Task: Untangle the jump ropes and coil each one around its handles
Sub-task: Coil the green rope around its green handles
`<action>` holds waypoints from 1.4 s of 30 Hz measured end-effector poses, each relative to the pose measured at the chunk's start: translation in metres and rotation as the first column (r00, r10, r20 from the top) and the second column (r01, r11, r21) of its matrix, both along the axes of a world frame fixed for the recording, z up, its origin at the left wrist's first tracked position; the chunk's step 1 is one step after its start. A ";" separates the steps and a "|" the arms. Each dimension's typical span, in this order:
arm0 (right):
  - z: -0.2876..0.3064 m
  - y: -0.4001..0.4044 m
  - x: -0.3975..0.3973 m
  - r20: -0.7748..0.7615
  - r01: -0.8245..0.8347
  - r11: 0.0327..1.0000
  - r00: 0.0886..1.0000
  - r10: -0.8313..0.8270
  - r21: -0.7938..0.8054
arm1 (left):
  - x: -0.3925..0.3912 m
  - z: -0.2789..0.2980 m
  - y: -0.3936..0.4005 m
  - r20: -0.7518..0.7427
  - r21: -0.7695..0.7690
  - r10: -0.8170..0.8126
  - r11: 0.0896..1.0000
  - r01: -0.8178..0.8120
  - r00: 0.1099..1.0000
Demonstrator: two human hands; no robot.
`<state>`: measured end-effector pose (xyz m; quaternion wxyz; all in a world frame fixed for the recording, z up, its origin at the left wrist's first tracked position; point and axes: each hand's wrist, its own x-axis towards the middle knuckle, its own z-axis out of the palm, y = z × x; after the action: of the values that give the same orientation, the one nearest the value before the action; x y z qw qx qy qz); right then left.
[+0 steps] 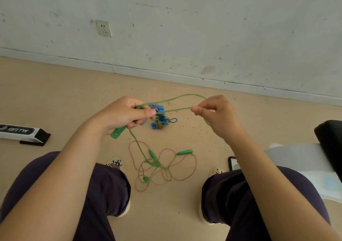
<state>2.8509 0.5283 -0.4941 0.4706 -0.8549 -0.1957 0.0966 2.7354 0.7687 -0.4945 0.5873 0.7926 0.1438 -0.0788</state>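
Head view: my left hand [123,115] grips a green handle [118,132], my right hand [216,114] pinches the green rope [182,97]; mid-coiling, I judge another wrap comes next.

A white wall [185,18] stood at the back, with many small dark marks on it. A white wall socket [103,28] sat on the wall, up on the left side. A pale strip [166,74] ran along the bottom of the wall. The floor [55,92] was tan, with little dark bits scattered on it near the middle. On the left lay a long white and black box [22,133] with letters on it. On the right was something black [331,140] at the edge, and a white sheet [299,159] just below it. A dark phone [232,163] lay beside the sheet. The person wore dark trousers [103,190] and pale shoes [115,164] with little bug pictures.
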 end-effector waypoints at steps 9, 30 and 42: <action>0.001 -0.001 -0.006 0.077 -0.161 0.985 0.985 0.155 0.067 | 0.000 -0.002 -0.015 0.022 -0.046 0.004 0.999 -0.003 1.000; 0.009 -0.008 0.002 -0.169 -0.160 0.938 0.961 0.219 0.308 | 0.004 0.000 -0.013 0.086 -0.139 0.044 0.990 -0.032 0.995; 0.008 0.000 -0.004 -0.091 -0.151 0.959 0.980 0.177 0.239 | 0.003 0.006 -0.004 0.058 -0.071 0.065 0.996 -0.061 0.996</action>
<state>2.8468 0.5280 -0.4857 0.5673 -0.7686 -0.2493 0.1593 2.7388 0.7643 -0.4886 0.6205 0.7690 0.1482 -0.0409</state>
